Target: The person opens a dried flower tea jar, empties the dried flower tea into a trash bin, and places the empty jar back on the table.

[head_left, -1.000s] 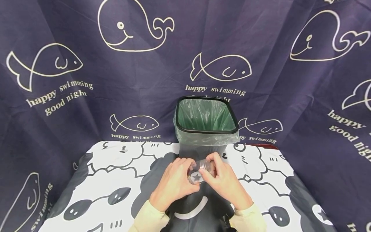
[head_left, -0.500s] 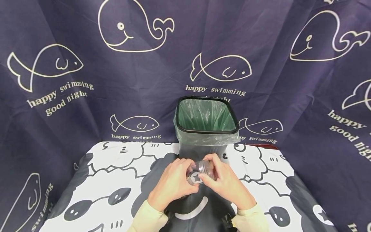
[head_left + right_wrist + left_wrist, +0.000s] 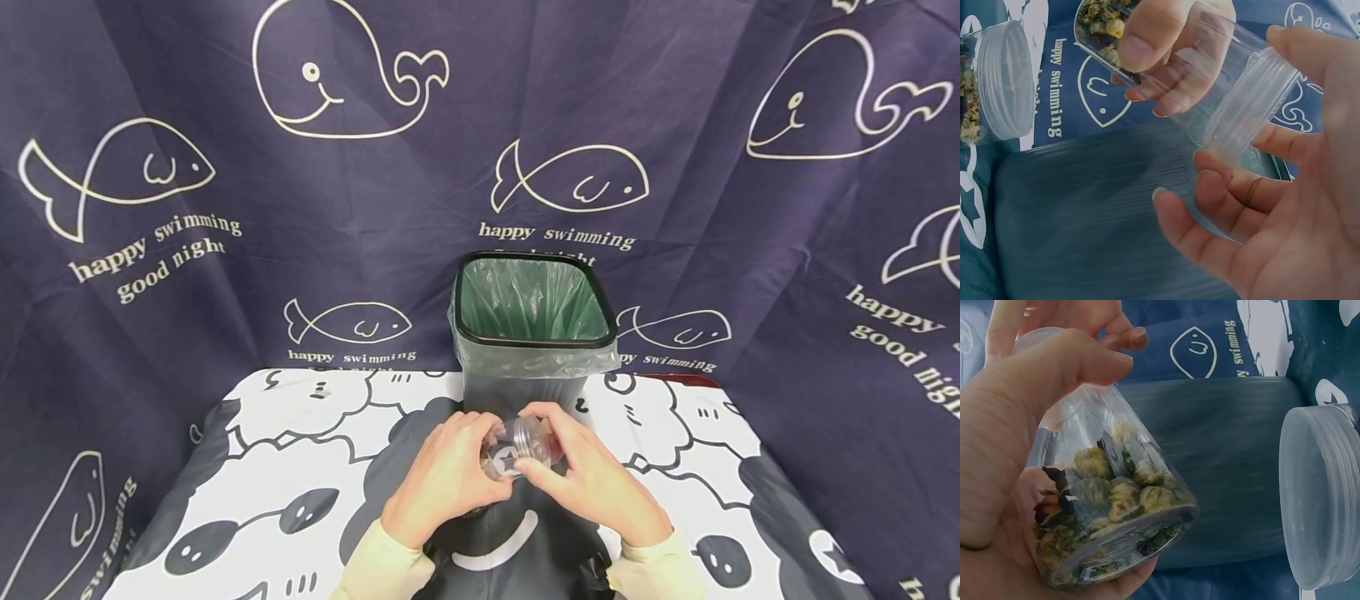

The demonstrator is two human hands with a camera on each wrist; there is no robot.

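My left hand [image 3: 447,469] grips a clear jar [image 3: 1113,469] around its body. Dried yellow flower heads and a few dark red buds [image 3: 1050,506] lie inside, gathered toward the jar's base in the left wrist view. The jar is tilted, its ridged clear lid [image 3: 1254,94] toward my right hand [image 3: 592,479]. The right thumb and fingers are curled around that lid at opposite sides. A second clear jar with a ridged lid [image 3: 1007,81] and dried flowers stands at the left of the right wrist view; the head view mostly hides it.
Just beyond my hands stands a dark bin [image 3: 525,392] with a black rim and a clear liner [image 3: 543,360] folded over it. A black-and-white cartoon cloth [image 3: 300,467] covers the table. Navy printed fabric [image 3: 435,217] hangs behind and at both sides.
My right hand has turned a little around the lid, its index finger shifting left and its thumb slightly down. The left hand keeps its grip on the jar almost in place.
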